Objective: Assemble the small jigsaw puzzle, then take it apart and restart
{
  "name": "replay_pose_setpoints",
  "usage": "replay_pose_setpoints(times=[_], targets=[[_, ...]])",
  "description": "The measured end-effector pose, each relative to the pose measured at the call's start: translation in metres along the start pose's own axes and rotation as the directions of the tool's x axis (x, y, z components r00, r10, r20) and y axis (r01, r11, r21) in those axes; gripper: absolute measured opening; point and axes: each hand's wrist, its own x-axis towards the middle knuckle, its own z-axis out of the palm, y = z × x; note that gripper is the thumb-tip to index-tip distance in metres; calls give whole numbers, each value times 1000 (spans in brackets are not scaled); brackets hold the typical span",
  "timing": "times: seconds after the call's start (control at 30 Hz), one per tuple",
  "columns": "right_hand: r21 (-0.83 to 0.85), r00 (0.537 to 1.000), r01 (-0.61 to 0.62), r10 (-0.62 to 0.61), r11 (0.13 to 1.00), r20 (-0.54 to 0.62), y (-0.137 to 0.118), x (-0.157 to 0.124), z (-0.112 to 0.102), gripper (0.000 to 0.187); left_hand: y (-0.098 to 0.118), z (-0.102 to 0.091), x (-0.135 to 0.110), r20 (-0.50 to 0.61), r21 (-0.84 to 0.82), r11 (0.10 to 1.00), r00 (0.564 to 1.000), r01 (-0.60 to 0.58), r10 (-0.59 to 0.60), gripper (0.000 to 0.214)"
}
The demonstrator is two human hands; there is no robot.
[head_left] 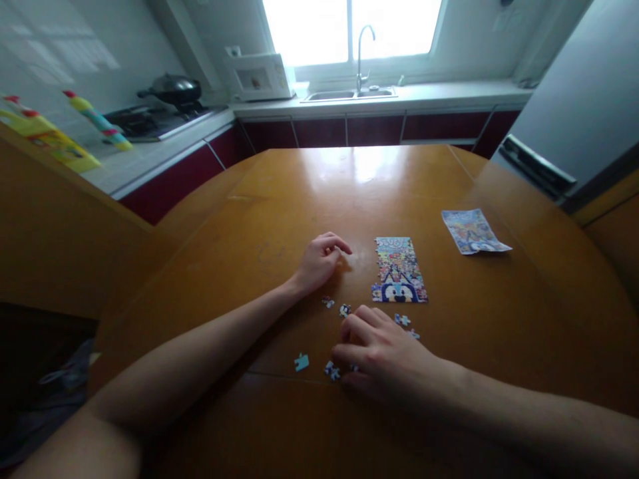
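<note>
My left hand (pixel 322 259) rests on the wooden table, its fingers loosely bent and apart, holding nothing that I can see. To its right lies a joined section of jigsaw puzzle (pixel 399 269) with a blue cartoon dog's face along the bottom. Nearer to me, my right hand (pixel 372 346) is spread low over loose pieces, thumb and fingers apart. One puzzle piece (pixel 344 310) sits by its fingertips, and another piece (pixel 332 370) lies left of the thumb. A plain teal piece (pixel 301 362) is farther left. Two pieces (pixel 402 320) lie beyond the knuckles, partly overlapped by the hand's outline.
A creased picture sheet (pixel 474 231) lies at the table's right. Beyond the table (pixel 279 193) are a counter with a sink (pixel 349 94), a white microwave (pixel 262 76), and a stove with a black wok (pixel 174 90). A fridge (pixel 574 106) stands at right.
</note>
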Motion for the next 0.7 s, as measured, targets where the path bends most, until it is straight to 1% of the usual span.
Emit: replay_pose_setpoints(times=[0.13,0.27,0.4,0.57,0.63,0.7], targets=[[-22,999,14,-13,1000,33,0,2,3,20,-2,0,0,2,-15,1000,1000,-2,2,26],[-26,999,19,-18,999,38,-2,3,4,16,-1,1,0,8,-27,1000,1000,6,-6,26],[8,999,47,-47,999,26,0,4,6,11,1,1,0,14,3,1000,1000,8,-8,26],[76,990,138,-140,987,22,2,4,8,9,0,0,-1,16,20,1000,1000,3,-3,28],[112,986,169,-169,979,-6,5,4,7,12,0,0,-2,18,28,1000,1000,-3,2,28],[167,986,158,-146,973,-82,12,4,2,14,1,1,-3,21,40,999,1000,-20,19,28]])
